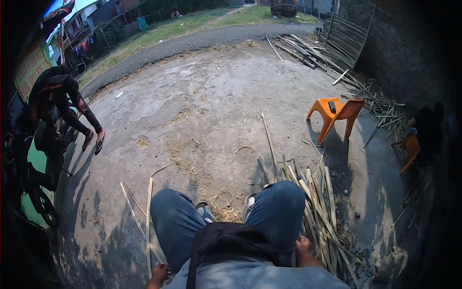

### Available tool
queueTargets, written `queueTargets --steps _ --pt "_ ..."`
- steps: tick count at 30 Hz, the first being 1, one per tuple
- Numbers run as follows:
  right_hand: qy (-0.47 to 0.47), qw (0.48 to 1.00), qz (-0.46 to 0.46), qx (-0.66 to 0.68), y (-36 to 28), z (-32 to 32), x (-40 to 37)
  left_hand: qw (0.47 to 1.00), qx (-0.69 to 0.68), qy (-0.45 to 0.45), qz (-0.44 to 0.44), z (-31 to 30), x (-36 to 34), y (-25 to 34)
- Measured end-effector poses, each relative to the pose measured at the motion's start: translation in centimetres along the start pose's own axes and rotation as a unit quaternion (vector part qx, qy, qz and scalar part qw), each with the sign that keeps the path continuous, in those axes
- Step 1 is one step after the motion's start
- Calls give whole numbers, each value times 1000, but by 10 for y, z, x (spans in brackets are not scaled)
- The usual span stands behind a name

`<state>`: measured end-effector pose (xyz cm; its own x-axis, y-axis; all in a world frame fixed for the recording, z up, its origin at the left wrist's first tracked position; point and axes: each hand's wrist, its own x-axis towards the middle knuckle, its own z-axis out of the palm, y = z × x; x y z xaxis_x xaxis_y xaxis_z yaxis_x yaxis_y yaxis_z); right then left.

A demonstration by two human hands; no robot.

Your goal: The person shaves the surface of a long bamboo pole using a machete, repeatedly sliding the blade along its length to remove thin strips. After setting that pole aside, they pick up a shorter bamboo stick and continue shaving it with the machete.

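My left hand (159, 273) is low beside my left thigh, at the lower end of a pale bamboo strip (149, 216); its fingers look curled, but their hold is hidden. More thin strips (133, 212) lie next to that one on the ground. On the other side, my right hand (303, 245) rests against my right thigh with its fingers bent, close to a pile of split bamboo (320, 207). Whether anything is inside it cannot be made out. A black bag (231, 241) sits on my lap.
An orange plastic chair (332, 113) with a dark object on its seat stands front right. A person (62, 91) bends by a motorcycle (41, 192) at the left. Another person (428, 135) sits at the far right. Bamboo poles (308, 53) lie near the wall.
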<state>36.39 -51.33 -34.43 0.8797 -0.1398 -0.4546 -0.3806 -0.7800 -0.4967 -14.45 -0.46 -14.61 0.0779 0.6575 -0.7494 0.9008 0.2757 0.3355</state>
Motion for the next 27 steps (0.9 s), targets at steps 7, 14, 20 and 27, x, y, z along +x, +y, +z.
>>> queueTargets --steps 7,14,20,27 --pt "53 996 -56 -40 -28 -61 -18 967 -234 95 25 -1 44 -35" --pt "85 991 -89 -60 -63 -121 8 928 -271 196 161 -37 67 14" --pt "64 971 -229 4 -157 -202 -11 868 -247 279 328 -76 17 138" --pt "-54 960 -276 5 -306 -278 -58 781 -192 245 541 -78 -54 293"
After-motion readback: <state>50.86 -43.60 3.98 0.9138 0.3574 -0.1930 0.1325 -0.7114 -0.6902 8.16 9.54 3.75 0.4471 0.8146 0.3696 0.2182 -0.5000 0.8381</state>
